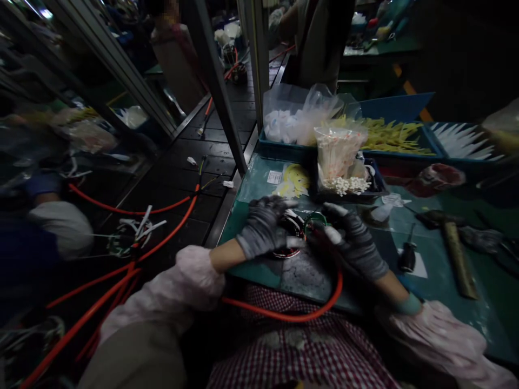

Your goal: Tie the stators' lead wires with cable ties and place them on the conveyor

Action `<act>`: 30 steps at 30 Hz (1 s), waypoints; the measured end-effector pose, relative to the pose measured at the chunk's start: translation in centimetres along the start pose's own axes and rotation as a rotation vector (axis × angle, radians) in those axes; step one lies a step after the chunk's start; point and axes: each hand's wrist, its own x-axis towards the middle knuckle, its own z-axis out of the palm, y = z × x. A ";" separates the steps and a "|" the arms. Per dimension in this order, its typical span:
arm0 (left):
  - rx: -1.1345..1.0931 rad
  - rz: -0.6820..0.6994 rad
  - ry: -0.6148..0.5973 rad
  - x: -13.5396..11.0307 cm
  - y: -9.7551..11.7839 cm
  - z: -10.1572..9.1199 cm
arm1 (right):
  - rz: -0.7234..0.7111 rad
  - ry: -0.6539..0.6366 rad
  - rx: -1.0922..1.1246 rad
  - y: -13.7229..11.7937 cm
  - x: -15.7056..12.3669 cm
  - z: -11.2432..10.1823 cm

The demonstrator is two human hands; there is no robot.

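Note:
My left hand (265, 227), in a grey striped glove with pale fingertips, curls over the left side of a round wire bundle (288, 252) with dark, white and reddish strands. My right hand (357, 237), gloved the same way, closes on the bundle's right side, by a loop of green wire (315, 220). A thick orange cable (300, 317) curves across my lap and rises under the right palm, where its end is hidden. The bundle lies low over the green work mat (239, 216), partly covered by my fingers.
Beyond the hands are a bag of white-tipped sticks (339, 156), yellow pieces (395, 135) in a blue tray and white strips (462, 139). A screwdriver (407, 255) and a hammer (460, 259) lie right. Left, a dark conveyor (219, 143) carries orange cables; a co-worker's arm (60, 221) is beside it.

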 end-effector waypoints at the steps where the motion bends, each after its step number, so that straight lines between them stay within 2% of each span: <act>1: -0.022 0.011 -0.024 1.0 0.9 0.5 | -0.017 0.079 -0.001 -0.7 0.6 -0.9; 4: -0.078 0.113 -0.073 2.7 3.0 1.8 | -0.103 0.364 0.060 -3.3 1.8 -4.7; 5: -0.103 0.152 -0.100 3.0 3.2 1.9 | -0.145 0.386 0.080 -4.2 2.0 -6.0; 6: -0.131 0.193 -0.149 3.3 3.3 1.7 | -0.198 0.325 0.073 -5.0 2.0 -7.0; 7: -0.159 0.232 -0.212 3.6 3.2 1.4 | -0.258 0.200 0.043 -5.7 2.0 -7.7; 10: -0.234 0.285 -0.398 4.4 2.4 0.1 | -0.356 -0.271 -0.051 -7.0 1.5 -7.3; 11: -0.263 0.270 -0.438 4.5 2.2 -0.3 | -0.360 -0.343 -0.036 -7.2 1.3 -6.6; 13: -0.319 0.202 -0.437 4.3 1.8 -0.6 | -0.320 -0.367 0.033 -7.1 0.8 -4.8; 16: -0.337 0.136 -0.237 2.6 1.8 -0.2 | -0.216 -0.215 0.074 -6.2 -0.4 -3.0; 18: -0.312 0.184 -0.097 1.0 2.1 0.4 | -0.119 -0.065 0.074 -5.6 -1.4 -2.4; 19: -0.298 0.224 -0.065 0.2 2.3 0.7 | -0.067 -0.001 0.068 -5.3 -1.9 -2.1; 21: -0.260 0.277 -0.029 -0.9 2.7 1.1 | 0.021 0.082 0.046 -4.9 -2.9 -1.6; 24: -0.168 0.259 0.001 -1.6 3.2 2.1 | 0.126 0.148 0.037 -4.8 -3.5 -0.4; 28: 0.020 0.193 0.037 -2.3 3.4 4.9 | 0.215 0.325 0.124 -5.4 -2.5 1.7; 30: 0.101 0.228 0.037 -3.1 3.2 6.2 | 0.280 0.420 0.108 -5.4 -1.6 2.8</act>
